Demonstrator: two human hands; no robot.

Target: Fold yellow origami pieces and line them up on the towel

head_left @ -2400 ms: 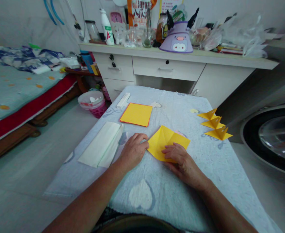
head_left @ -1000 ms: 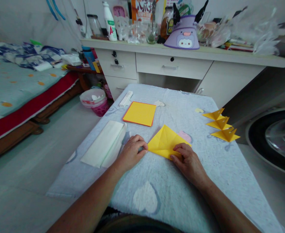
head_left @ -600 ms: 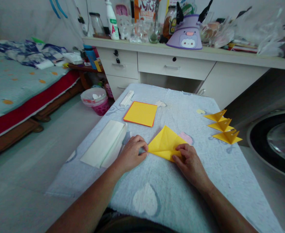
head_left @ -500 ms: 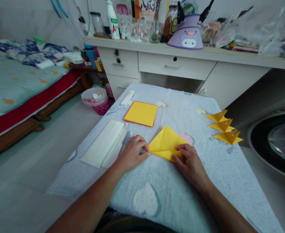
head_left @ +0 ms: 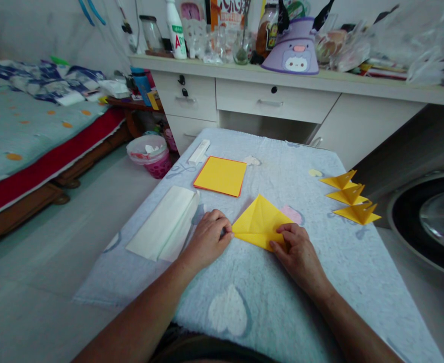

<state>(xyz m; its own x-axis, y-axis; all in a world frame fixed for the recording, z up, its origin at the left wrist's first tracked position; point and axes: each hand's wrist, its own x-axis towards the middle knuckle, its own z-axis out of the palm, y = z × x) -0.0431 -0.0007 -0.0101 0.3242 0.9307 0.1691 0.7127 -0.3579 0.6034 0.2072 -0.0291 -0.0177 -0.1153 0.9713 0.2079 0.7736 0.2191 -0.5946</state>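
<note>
A yellow paper sheet [head_left: 258,224], folded into a triangular shape, lies on the pale blue cloth-covered table [head_left: 267,282]. My left hand [head_left: 206,239] has its fingers curled and pinches the paper's left corner against the table. My right hand [head_left: 299,252] presses its fingertips together on the paper's near right edge. A stack of square yellow sheets [head_left: 220,175] lies beyond the folded paper. Three finished yellow folded pieces [head_left: 350,197] sit in a row at the table's right edge.
A folded white cloth [head_left: 165,224] lies left of my left hand. A small white box [head_left: 199,152] sits at the far left of the table. Beyond it stands a cluttered white desk [head_left: 278,93], with a pink bin [head_left: 149,154] and a bed [head_left: 25,136] to the left.
The paper's near half has been folded over, turning the wider shape into a flatter triangle. My right hand slid from the middle to the near right edge. My left hand stayed at the corner.
</note>
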